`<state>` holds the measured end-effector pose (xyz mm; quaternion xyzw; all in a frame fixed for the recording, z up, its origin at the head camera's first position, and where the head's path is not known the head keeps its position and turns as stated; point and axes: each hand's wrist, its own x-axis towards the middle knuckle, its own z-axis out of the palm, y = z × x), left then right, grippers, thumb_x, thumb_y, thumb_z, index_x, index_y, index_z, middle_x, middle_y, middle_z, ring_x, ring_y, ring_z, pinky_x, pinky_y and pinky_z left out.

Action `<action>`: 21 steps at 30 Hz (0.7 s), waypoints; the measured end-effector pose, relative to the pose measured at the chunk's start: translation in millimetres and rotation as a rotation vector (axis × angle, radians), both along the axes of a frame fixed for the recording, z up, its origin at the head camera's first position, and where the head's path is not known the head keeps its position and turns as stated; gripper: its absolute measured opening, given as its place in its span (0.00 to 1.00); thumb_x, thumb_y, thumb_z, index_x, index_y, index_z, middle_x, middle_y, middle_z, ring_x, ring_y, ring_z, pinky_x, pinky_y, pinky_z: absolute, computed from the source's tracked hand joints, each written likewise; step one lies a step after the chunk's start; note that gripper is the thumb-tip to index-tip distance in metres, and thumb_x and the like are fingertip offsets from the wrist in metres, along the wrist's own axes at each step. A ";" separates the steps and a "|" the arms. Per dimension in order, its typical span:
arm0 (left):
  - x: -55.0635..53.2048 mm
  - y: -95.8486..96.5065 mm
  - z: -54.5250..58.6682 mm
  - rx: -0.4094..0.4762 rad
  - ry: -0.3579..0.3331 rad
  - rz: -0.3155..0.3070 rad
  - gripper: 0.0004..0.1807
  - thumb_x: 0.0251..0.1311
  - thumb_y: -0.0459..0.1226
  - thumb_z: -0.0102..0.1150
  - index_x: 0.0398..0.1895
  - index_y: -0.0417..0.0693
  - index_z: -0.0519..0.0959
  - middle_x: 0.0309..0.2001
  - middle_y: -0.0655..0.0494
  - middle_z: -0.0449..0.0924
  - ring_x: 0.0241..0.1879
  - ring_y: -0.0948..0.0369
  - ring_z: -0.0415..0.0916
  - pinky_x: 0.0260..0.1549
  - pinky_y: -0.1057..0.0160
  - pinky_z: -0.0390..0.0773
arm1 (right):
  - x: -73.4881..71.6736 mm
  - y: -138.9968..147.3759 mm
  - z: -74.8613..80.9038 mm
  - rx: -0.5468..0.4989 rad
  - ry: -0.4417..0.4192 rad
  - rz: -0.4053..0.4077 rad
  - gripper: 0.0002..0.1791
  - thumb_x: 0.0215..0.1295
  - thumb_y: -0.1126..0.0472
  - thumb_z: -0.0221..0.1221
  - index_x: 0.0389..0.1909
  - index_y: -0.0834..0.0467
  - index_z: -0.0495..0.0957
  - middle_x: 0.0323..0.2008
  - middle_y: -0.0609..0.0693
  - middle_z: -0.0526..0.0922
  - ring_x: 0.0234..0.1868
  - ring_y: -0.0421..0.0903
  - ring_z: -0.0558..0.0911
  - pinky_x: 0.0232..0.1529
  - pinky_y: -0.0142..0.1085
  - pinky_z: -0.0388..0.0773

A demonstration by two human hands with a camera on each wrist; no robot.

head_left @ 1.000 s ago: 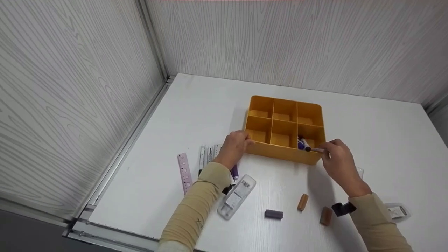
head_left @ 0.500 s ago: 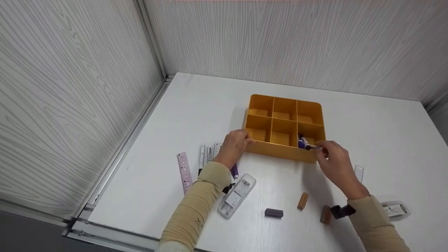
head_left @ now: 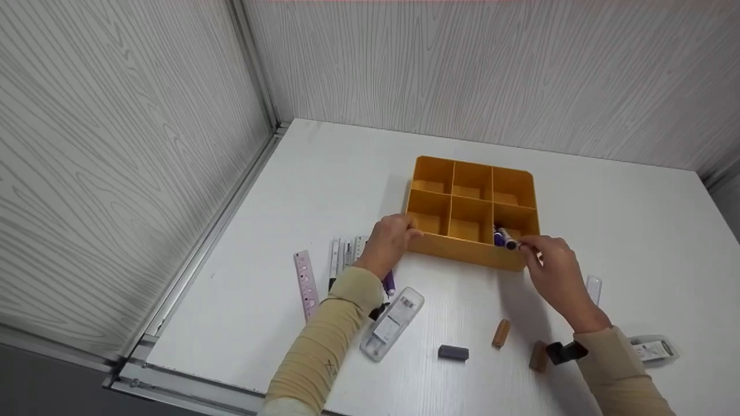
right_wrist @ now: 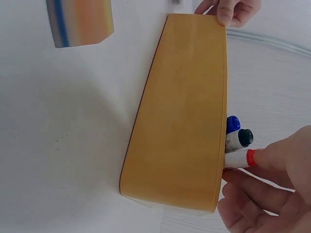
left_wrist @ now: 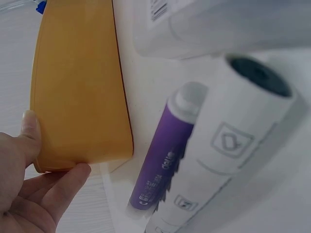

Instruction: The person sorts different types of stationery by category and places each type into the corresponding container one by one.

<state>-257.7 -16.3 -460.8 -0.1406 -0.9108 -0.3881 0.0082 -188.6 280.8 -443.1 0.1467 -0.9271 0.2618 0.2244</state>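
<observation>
A yellow six-compartment organizer box (head_left: pixel 462 249) stands on the white table. My left hand (head_left: pixel 388 242) grips its near left corner, thumb on the rim and fingers under or behind the wall in the left wrist view. With its thumb and fingers my right hand (head_left: pixel 552 271) pinches the red end of a white marker (right_wrist: pixel 238 159) at the near right compartment. A blue-ended marker (right_wrist: pixel 233 124) and a dark-ended marker (right_wrist: pixel 243 138) lean there beside it, their lower parts hidden by the wall. Below the left hand lie a purple marker (left_wrist: pixel 163 150) and a white marker (left_wrist: pixel 209 160).
Left of the box are a pink ruler (head_left: pixel 306 283) and several white pens (head_left: pixel 334 260). A clear plastic case (head_left: pixel 393 323), a dark block (head_left: pixel 453 352), an orange block (head_left: pixel 501 333) and a brown block (head_left: pixel 538 356) lie in front; another clear case (head_left: pixel 654 351) is at right.
My right hand has shifted slightly left at the box's rim, and the marker it pinches now reaches further into the near right compartment. The left hand keeps its hold on the corner.
</observation>
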 end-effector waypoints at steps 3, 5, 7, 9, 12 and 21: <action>-0.7 -0.3 0.6 -0.008 0.023 -0.006 0.11 0.63 0.45 0.59 0.37 0.47 0.79 0.32 0.58 0.79 0.34 0.62 0.73 0.37 0.68 0.76 | -0.3 -1.8 0.7 0.020 -0.028 0.001 0.06 0.65 0.72 0.61 0.42 0.67 0.81 0.35 0.59 0.85 0.37 0.51 0.76 0.36 0.39 0.68; -1.0 -0.4 1.8 -0.011 0.025 -0.006 0.11 0.63 0.45 0.59 0.37 0.47 0.80 0.32 0.57 0.78 0.34 0.62 0.72 0.36 0.68 0.76 | -0.9 -3.2 1.0 0.031 -0.045 -0.002 0.08 0.64 0.73 0.61 0.43 0.67 0.81 0.36 0.60 0.84 0.38 0.53 0.75 0.37 0.41 0.69; -1.2 0.0 3.3 -0.008 0.008 -0.002 0.12 0.63 0.46 0.59 0.38 0.47 0.79 0.32 0.57 0.78 0.34 0.62 0.72 0.36 0.68 0.75 | -1.5 -4.4 0.8 0.036 -0.056 -0.006 0.09 0.64 0.73 0.61 0.45 0.67 0.81 0.39 0.61 0.84 0.39 0.54 0.75 0.39 0.43 0.71; -1.4 0.6 4.3 -0.011 -0.003 -0.001 0.12 0.63 0.46 0.59 0.38 0.47 0.79 0.32 0.57 0.77 0.34 0.62 0.72 0.35 0.67 0.75 | -3.1 -5.0 -0.7 0.040 -0.048 -0.012 0.10 0.63 0.75 0.61 0.45 0.67 0.81 0.40 0.62 0.84 0.39 0.55 0.75 0.40 0.46 0.73; -1.6 1.3 4.3 -0.023 -0.006 0.002 0.12 0.64 0.46 0.58 0.38 0.48 0.79 0.32 0.58 0.77 0.34 0.62 0.72 0.35 0.68 0.75 | -5.3 -5.4 -4.0 0.047 -0.037 -0.014 0.12 0.62 0.76 0.60 0.46 0.68 0.81 0.43 0.64 0.84 0.40 0.57 0.76 0.41 0.49 0.76; -1.0 -0.8 0.8 -0.035 0.053 -0.003 0.11 0.64 0.45 0.59 0.36 0.47 0.80 0.31 0.58 0.78 0.32 0.63 0.71 0.32 0.69 0.74 | -4.0 -3.5 -8.5 0.058 -0.051 0.021 0.23 0.59 0.79 0.59 0.57 0.67 0.76 0.50 0.65 0.81 0.45 0.60 0.76 0.48 0.55 0.78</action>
